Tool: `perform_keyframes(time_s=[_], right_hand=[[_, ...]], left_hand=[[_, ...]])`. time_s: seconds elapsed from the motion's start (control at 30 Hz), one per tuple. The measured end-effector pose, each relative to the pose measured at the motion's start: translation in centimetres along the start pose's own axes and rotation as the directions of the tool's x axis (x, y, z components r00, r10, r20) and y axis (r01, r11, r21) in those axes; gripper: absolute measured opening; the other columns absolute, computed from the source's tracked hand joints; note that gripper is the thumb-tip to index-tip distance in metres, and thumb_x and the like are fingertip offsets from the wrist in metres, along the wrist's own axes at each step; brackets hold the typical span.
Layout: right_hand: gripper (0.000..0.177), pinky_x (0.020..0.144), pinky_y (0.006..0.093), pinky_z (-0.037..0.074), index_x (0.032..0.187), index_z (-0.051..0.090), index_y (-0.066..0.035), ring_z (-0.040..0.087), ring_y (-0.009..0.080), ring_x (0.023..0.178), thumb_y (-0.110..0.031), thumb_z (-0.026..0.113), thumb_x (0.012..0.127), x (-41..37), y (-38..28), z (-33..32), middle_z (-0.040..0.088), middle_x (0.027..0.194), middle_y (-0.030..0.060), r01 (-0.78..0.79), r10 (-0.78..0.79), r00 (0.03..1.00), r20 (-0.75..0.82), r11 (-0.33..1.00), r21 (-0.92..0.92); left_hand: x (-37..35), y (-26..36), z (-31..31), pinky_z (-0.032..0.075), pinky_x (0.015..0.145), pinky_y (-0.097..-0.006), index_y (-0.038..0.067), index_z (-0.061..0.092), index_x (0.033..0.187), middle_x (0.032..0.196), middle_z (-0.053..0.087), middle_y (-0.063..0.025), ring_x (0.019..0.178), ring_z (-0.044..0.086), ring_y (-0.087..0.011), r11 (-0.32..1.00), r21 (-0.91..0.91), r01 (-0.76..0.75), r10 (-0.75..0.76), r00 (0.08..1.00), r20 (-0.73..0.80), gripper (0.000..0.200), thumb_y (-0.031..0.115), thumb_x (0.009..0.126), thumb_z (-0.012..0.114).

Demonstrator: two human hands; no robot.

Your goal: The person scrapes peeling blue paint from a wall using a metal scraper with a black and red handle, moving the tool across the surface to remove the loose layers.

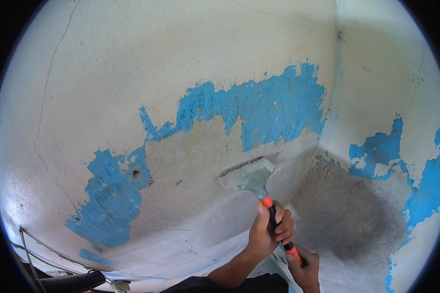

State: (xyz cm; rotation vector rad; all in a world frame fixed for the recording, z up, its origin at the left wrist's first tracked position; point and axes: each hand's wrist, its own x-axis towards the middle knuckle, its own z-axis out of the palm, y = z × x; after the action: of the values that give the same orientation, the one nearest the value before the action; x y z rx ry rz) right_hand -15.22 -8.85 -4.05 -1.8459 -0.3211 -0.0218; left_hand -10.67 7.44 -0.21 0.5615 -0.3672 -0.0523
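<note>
At the lower centre, closing the left hand's grip [262,238] around the black-and-orange-red handle [266,201] of a wide scraper [249,179] with a dusty grey head, curling the fingers over its right side. Just below, closing the right hand's grip [306,272] around the orange-red lower end. Angling the broad blade up and left, seemingly touching a bare grey wall patch [186,168]. Facing, above the blade, a ragged bright-blue paint band [283,105], and farther left, a bright-blue paint patch [112,200] with a small dark hole [135,174]. Facing, beyond these, a cream-white painted wall [132,63] with a long thin crack [35,145]. Past the corner on the right, seeing a rough dark-grey patch [347,215] below flaking blue paint remnants [388,146]. At the lower left, glimpsing a black cylindrical object [76,282], partly cut off.
</note>
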Motion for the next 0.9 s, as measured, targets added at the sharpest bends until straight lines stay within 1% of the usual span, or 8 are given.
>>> perform_keyframes(time_s=[0.13, 0.17, 0.27, 0.43, 0.53, 0.57, 0.8, 0.9], right_hand=[[0.034, 0.049, 0.0234, 0.041, 0.107, 0.068, 0.005, 0.053, 0.0064, 0.052, -0.022, 0.065, 0.088, 0.7, -0.9, -0.5, 0.054, 0.057, -0.0001, 0.002, 0.0, 0.998, 0.065, 0.999, -0.034], [0.033, 0.051, 0.0242, 0.04, 0.106, 0.07, 0.001, 0.047, 0.0058, 0.054, -0.022, 0.073, 0.082, 0.8, -1.5, -0.9, 0.052, 0.056, 0.0027, -0.024, 0.024, 1.0, 0.01, 1.0, -0.004], [0.033, 0.052, 0.0245, 0.041, 0.106, 0.07, 0.001, 0.048, 0.0067, 0.053, -0.021, 0.073, 0.081, 0.5, -1.3, -1.1, 0.053, 0.056, 0.0034, -0.022, 0.022, 1.0, 0.012, 1.0, -0.003], [0.031, 0.048, 0.0228, 0.04, 0.103, 0.068, 0.006, 0.052, 0.0063, 0.052, -0.02, 0.067, 0.086, -0.2, -0.3, 0.0, 0.054, 0.057, -0.0001, 0.009, -0.009, 0.999, 0.04, 1.0, 0.0], [0.032, 0.052, 0.024, 0.041, 0.106, 0.069, 0.002, 0.05, 0.0059, 0.056, -0.018, 0.073, 0.081, 0.5, -2.8, -0.7, 0.056, 0.059, 0.0036, -0.091, 0.09, 0.996, 0.029, 0.995, 0.04], [0.032, 0.052, 0.0238, 0.041, 0.106, 0.069, 0.002, 0.049, 0.0054, 0.056, -0.019, 0.073, 0.082, 0.6, -2.3, -1.1, 0.054, 0.059, 0.0021, -0.036, 0.036, 0.999, 0.023, 0.999, 0.008], [0.032, 0.052, 0.0244, 0.04, 0.104, 0.069, 0.002, 0.048, 0.0061, 0.054, -0.021, 0.072, 0.082, -0.7, 0.0, -0.3, 0.053, 0.058, 0.0017, -0.171, 0.17, 0.984, 0.057, 0.985, 0.016], [0.031, 0.052, 0.0249, 0.041, 0.102, 0.07, 0.003, 0.049, 0.0066, 0.055, -0.021, 0.072, 0.082, 0.3, -1.2, -0.9, 0.054, 0.057, 0.0024, -0.081, 0.08, 0.997, 0.022, 0.996, 0.027]], left_hand=[[0.6, 1.5, 1.6, 0.036, 0.049, -0.0296, 0.014, 0.04, 0.085, 0.065, 0.036, 0.0013, 0.05, 0.032, -0.0104, 0.998, 0.058, -0.021, 0.021, 1.0, 0.001, 0.056, 0.068, 0.094, 0.024], [0.8, 1.5, 2.2, 0.036, 0.049, -0.0294, 0.014, 0.039, 0.084, 0.065, 0.035, 0.0015, 0.05, 0.032, -0.01, 0.996, 0.086, -0.028, 0.031, 0.999, -0.031, 0.057, 0.068, 0.094, 0.023], [0.6, 1.0, 1.5, 0.037, 0.054, -0.0288, 0.015, 0.039, 0.088, 0.068, 0.036, 0.0008, 0.054, 0.034, -0.0106, 0.999, 0.031, -0.026, 0.025, 0.999, 0.032, 0.051, 0.064, 0.096, 0.03], [-0.4, 0.5, 0.6, 0.035, 0.049, -0.0285, 0.015, 0.039, 0.084, 0.065, 0.035, 0.002, 0.05, 0.032, -0.0096, 0.999, 0.053, 0.006, -0.003, 0.998, -0.067, 0.057, 0.069, 0.094, 0.021], [0.3, 1.4, 2.2, 0.035, 0.049, -0.0286, 0.016, 0.039, 0.084, 0.064, 0.034, 0.0021, 0.049, 0.031, -0.0095, 0.998, 0.062, -0.015, 0.019, 0.997, -0.068, 0.057, 0.068, 0.094, 0.021], [0.5, 1.2, 2.7, 0.035, 0.048, -0.0286, 0.015, 0.039, 0.084, 0.064, 0.034, 0.0021, 0.049, 0.031, -0.0095, 0.997, 0.074, -0.017, 0.024, 0.996, -0.09, 0.057, 0.068, 0.094, 0.021], [-0.4, -0.1, 1.3, 0.035, 0.048, -0.0283, 0.015, 0.038, 0.082, 0.062, 0.032, 0.0017, 0.048, 0.03, -0.0096, 0.994, 0.093, 0.055, -0.036, 0.98, -0.197, 0.057, 0.069, 0.094, 0.024], [0.7, 0.8, 3.2, 0.034, 0.048, -0.0279, 0.015, 0.038, 0.081, 0.062, 0.032, 0.0018, 0.048, 0.03, -0.0097, 0.993, 0.112, 0.023, 0.0, 0.98, -0.199, 0.057, 0.069, 0.094, 0.024]])
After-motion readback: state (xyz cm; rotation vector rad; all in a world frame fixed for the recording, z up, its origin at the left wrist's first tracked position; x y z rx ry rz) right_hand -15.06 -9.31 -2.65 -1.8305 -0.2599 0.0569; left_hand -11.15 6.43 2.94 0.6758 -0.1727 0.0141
